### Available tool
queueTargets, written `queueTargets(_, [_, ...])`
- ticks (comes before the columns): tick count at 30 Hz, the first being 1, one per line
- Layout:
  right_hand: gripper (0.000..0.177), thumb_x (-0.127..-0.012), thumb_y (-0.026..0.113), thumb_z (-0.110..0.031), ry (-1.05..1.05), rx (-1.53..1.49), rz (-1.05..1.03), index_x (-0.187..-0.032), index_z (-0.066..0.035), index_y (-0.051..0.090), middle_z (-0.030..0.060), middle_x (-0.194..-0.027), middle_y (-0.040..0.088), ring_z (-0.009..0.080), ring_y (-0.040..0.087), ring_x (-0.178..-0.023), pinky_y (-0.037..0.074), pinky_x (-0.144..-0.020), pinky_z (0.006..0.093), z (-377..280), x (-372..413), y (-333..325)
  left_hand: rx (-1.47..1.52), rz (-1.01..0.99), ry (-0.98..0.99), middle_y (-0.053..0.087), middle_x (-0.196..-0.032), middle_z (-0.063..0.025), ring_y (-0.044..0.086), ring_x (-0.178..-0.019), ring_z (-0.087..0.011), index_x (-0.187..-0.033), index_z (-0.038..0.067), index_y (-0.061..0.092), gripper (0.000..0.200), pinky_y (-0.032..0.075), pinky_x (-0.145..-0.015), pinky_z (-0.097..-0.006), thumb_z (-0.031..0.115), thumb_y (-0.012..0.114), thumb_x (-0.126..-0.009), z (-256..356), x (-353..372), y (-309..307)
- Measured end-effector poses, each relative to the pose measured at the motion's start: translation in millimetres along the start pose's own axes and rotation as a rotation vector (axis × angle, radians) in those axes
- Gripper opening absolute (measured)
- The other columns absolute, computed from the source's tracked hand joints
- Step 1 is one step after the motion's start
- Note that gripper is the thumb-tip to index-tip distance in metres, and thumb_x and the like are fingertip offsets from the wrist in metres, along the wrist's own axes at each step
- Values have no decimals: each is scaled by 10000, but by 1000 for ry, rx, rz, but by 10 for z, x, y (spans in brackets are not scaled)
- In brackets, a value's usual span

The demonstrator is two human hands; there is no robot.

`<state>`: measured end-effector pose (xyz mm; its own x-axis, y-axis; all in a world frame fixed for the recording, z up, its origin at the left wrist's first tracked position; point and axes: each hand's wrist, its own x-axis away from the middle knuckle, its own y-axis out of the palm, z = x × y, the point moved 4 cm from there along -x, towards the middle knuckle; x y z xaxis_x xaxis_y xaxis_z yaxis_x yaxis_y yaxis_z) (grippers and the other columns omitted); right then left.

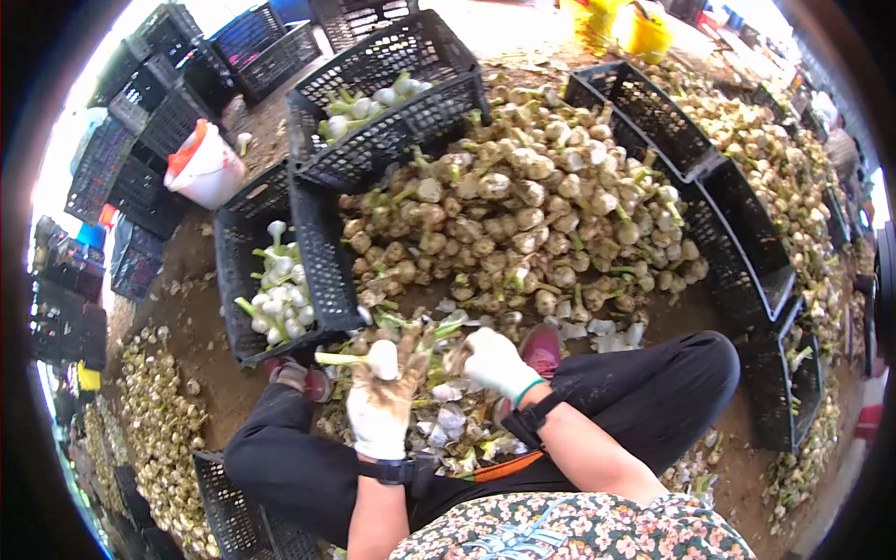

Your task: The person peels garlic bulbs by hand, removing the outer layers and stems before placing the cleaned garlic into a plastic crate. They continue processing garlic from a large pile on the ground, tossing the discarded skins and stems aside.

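The gloved left hand (381, 411) grips a trimmed garlic bulb (384, 358), fingers pressed around it, the stalk pointing left, above the peelings between the person's legs. The right hand (497, 362) is just beside it with its fingers curled in; I cannot tell what they pinch. The garlic pile (523, 215) lies ahead, with a black crate (229, 271) of cleaned bulbs to its left.

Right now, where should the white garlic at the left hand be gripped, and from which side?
Probably by the round bulb of the garlic, from the wearer's side as the left hand does: the thin stalk sticks out level to the left, offering less hold.
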<state>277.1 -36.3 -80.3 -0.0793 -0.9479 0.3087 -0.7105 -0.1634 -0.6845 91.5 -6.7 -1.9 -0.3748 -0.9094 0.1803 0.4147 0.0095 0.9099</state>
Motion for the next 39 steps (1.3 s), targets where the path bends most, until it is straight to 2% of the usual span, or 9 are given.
queueTargets(1, [261, -800, 601, -249, 48, 69, -154, -950, -42, 655, 239, -1012, 628, 386, 616, -981, 490, -872, 466, 64, 19, 63, 25, 97, -28, 593, -1292, -147, 546, -1212, -392, -1209, 92, 571, 359, 465, -1023, -565, 319, 612, -934, 35, -73, -210])
queueTargets(5, [285, -746, 619, -161, 182, 139, 730, -1004, -40, 611, 213, -968, 568, 407, 561, -944, 467, -804, 503, 531, 94, -436, 155, 27, 179, 591, -1262, -205, 547, -1208, -375, -1257, -19, 507, 495, 460, -1071, -492, 362, 587, -952, 440, -345, 78])
queueTargets(8, [342, -791, 578, -131, 611, 77, 574, -1121, -43, 595, 239, -1058, 574, 413, 571, -1032, 478, -894, 468, 1219, -28, -598, 194, 90, 240, 580, -1284, -204, 547, -1220, -349, -1238, 2, 554, 467, 456, -1071, -479, 379, 574, -963, 623, -341, 362])
queueTargets(14, [407, -791, 558, -90, 509, -150, 560, -1185, -106, 659, 240, -1097, 660, 374, 643, -1013, 515, -890, 396, 1811, -349, -369, -107, 185, -26, 667, -1104, -87, 658, -971, -251, -1148, 97, 616, 256, 567, -853, -398, 288, 529, -1003, 15, -243, -40])
queueTargets(18, [487, -780, 381, 135, 310, -978, 852, -1195, 35, 614, 130, -1096, 667, 222, 649, -946, 507, -869, 289, 1765, -301, -202, -347, 203, -161, 628, -1072, -101, 625, -998, -264, -1248, 70, 538, 355, 522, -891, -429, 313, 551, -990, -462, -130, -372])
queueTargets(22, [518, -712, 446, 183, 157, -1348, 452, -1164, 10, 631, 112, -1127, 673, 210, 668, -965, 542, -798, 300, 159, 160, -389, -244, 372, -482, 477, -1365, -189, 535, -1198, -311, -1412, 92, 428, 553, 464, -997, -477, 384, 581, -968, -767, -78, -152])
queueTargets(24, [447, -738, 540, 146, -48, -1332, 139, -1156, 18, 635, 103, -1112, 678, 190, 658, -966, 535, -824, 294, -202, 273, -300, -378, 104, -253, 516, -1331, -144, 574, -1145, -260, -1424, 92, 406, 533, 490, -967, -444, 318, 585, -976, -765, -147, -300])
queueTargets(30, [449, -876, 712, -243, -57, -1275, 87, -1209, 34, 594, 67, -1152, 644, 124, 580, -1021, 459, -908, 277, -686, 332, -558, -692, -9, 155, 535, -1305, -97, 547, -1187, -203, -1396, 47, 410, 637, 458, -1029, -333, -91, 641, -819, -188, 19, 135])
queueTargets(39, [267, -863, 715, -136, 0, -1277, 41, -1094, -17, 655, 31, -955, 676, 115, 622, -807, 534, -674, 295, -874, 382, -400, -1072, -70, 292, 562, -1261, -60, 556, -1148, -167, -1326, 52, 479, 638, 469, -991, -306, -147, 670, -751, -139, 160, 92])
